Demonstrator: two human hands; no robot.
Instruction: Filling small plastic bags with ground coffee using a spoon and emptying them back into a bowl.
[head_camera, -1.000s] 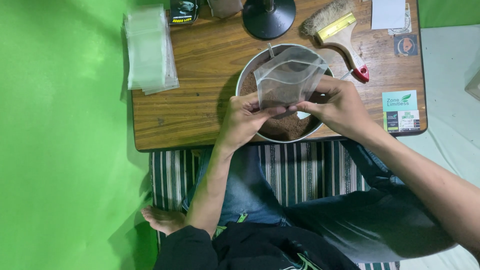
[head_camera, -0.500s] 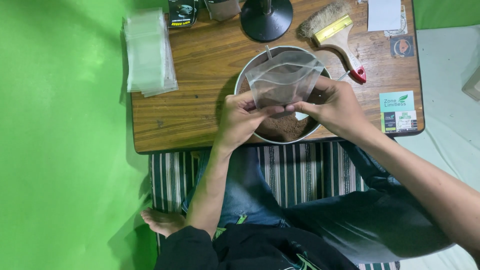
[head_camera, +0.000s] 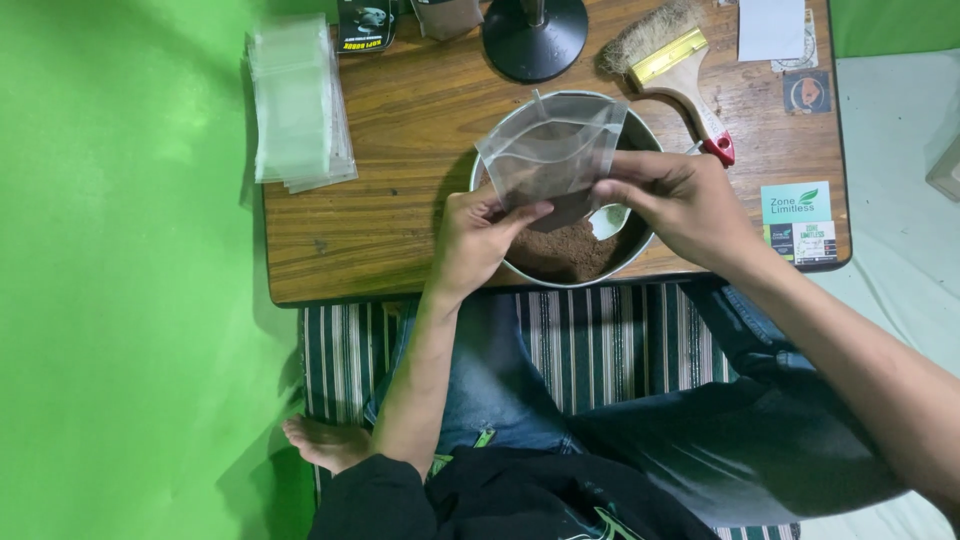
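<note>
A small clear plastic pouch (head_camera: 552, 150) with some brown powder in it is held above a round metal bowl (head_camera: 634, 250). My left hand (head_camera: 480, 235) pinches the pouch's near left corner, and my right hand (head_camera: 675, 200) pinches its near right edge. The bowl holds brown powder (head_camera: 565, 252) and a white spoon (head_camera: 607, 220) lies in it. The bowl sits at the front edge of a low wooden table (head_camera: 400, 200).
A stack of empty clear pouches (head_camera: 297, 105) lies at the table's left end. A paintbrush with a red-tipped handle (head_camera: 680, 70), a black round lamp base (head_camera: 535, 35), white paper (head_camera: 772, 28) and printed cards (head_camera: 800, 220) are nearby. My legs rest on a striped mat (head_camera: 560, 350).
Both hands have turned the pouch a little and shifted their pinch along its near edge. The bowl and the other things on the table have stayed put.
</note>
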